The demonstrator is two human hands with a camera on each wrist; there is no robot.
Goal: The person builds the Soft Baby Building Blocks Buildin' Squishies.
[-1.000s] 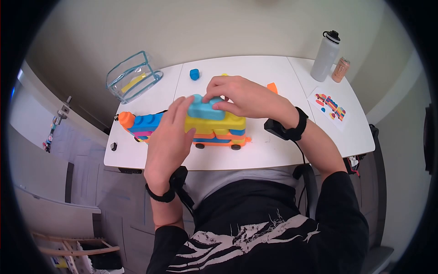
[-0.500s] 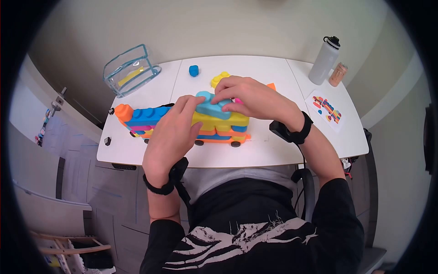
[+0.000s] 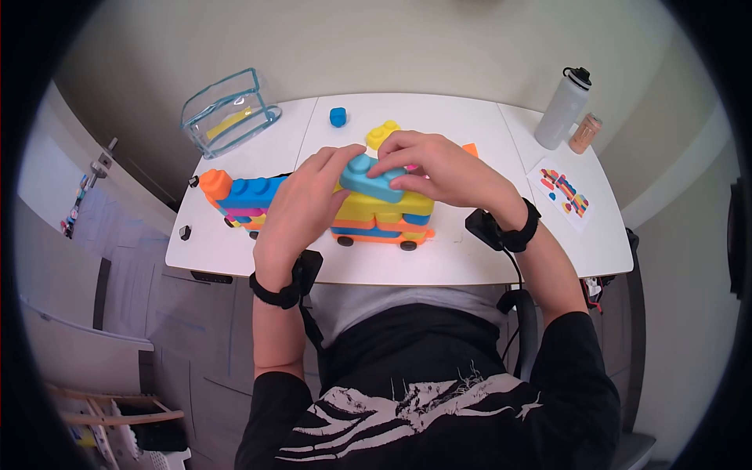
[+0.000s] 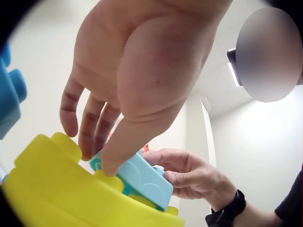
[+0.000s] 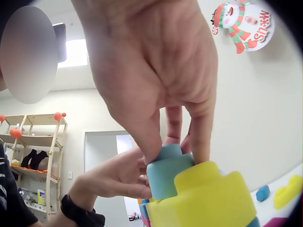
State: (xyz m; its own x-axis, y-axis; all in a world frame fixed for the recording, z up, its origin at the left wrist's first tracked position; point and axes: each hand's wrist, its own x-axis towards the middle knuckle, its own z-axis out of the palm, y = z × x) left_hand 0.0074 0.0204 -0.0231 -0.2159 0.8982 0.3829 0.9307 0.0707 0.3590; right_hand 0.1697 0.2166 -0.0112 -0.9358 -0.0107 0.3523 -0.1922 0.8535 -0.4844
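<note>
A light blue building brick [image 3: 372, 182] rests on the long yellow brick [image 3: 392, 206] that tops a toy train of stacked bricks. My right hand [image 3: 450, 174] grips its right end, thumb on the near side and fingers over the top. At the other end my left hand [image 3: 301, 200] pinches it between the thumb, in front, and fingers behind. The light blue brick [image 4: 144, 177] sits askew over the yellow studs in the left wrist view. Part of the train is hidden behind my left hand. A blue-topped front section with an orange brick [image 3: 215, 184] shows left of it.
Behind the train lie a yellow brick [image 3: 382, 133], a small blue brick [image 3: 338, 117] and an orange piece [image 3: 470, 150]. A clear bag [image 3: 231, 117] stands back left. At right are a bottle [image 3: 562, 110], a can [image 3: 586, 133] and a picture sheet [image 3: 562, 192].
Both hands and the light blue brick have shifted right along the yellow brick. The yellow brick behind the train has come into fuller view.
</note>
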